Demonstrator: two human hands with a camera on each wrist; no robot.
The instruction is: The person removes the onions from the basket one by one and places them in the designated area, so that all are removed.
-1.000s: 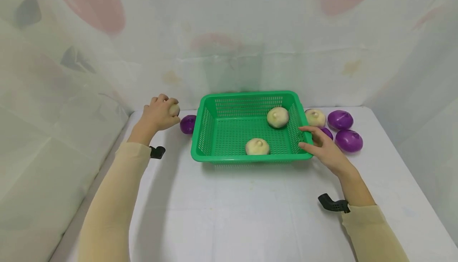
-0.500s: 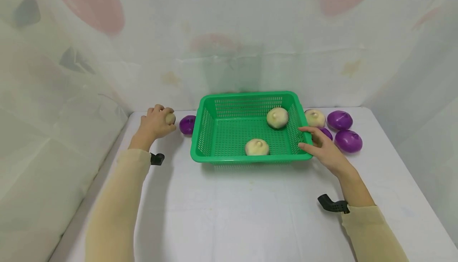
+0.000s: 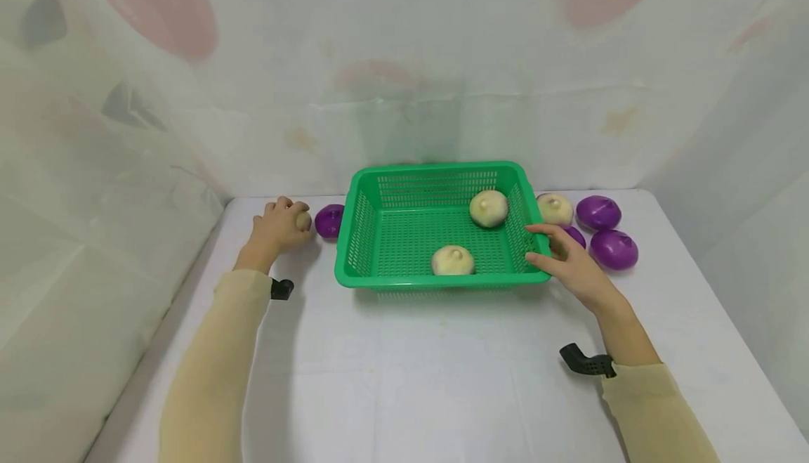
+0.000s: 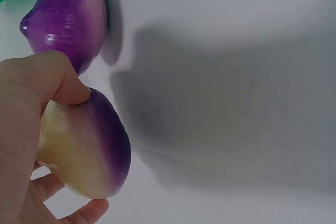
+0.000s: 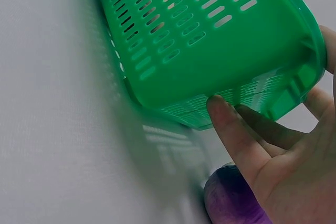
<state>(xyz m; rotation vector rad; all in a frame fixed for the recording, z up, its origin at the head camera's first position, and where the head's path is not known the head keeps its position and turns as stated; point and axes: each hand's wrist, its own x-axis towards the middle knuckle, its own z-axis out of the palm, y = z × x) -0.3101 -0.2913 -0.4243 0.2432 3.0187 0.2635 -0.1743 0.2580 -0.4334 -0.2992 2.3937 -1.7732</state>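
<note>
My left hand [image 3: 274, 230] is at the table's far left, its thumb and fingers round a cream-and-purple turnip [image 4: 86, 142]. In the left wrist view the turnip's purple side faces away from the palm. Just right of it lies a purple turnip [image 3: 329, 222], beside the green plastic basket [image 3: 442, 282]. My right hand [image 3: 571, 266] grips the basket's right rim near the front corner, with thumb and a finger over the rim and other fingers [image 5: 231, 129] against the outer wall. Inside the basket sit a cream turnip [image 3: 489, 209] at back right and another cream turnip [image 3: 452, 261] at the front.
Right of the basket are a cream turnip [image 3: 556, 209], a purple turnip [image 3: 598, 212], a second purple turnip [image 3: 614, 250] and one partly hidden behind the right hand. A white cloth covers the table [image 3: 442, 379]. Patterned curtains [image 3: 404, 62] hang behind and at the sides.
My left hand has lowered with its turnip toward the table, left of the purple one. The right hand stays on the basket rim.
</note>
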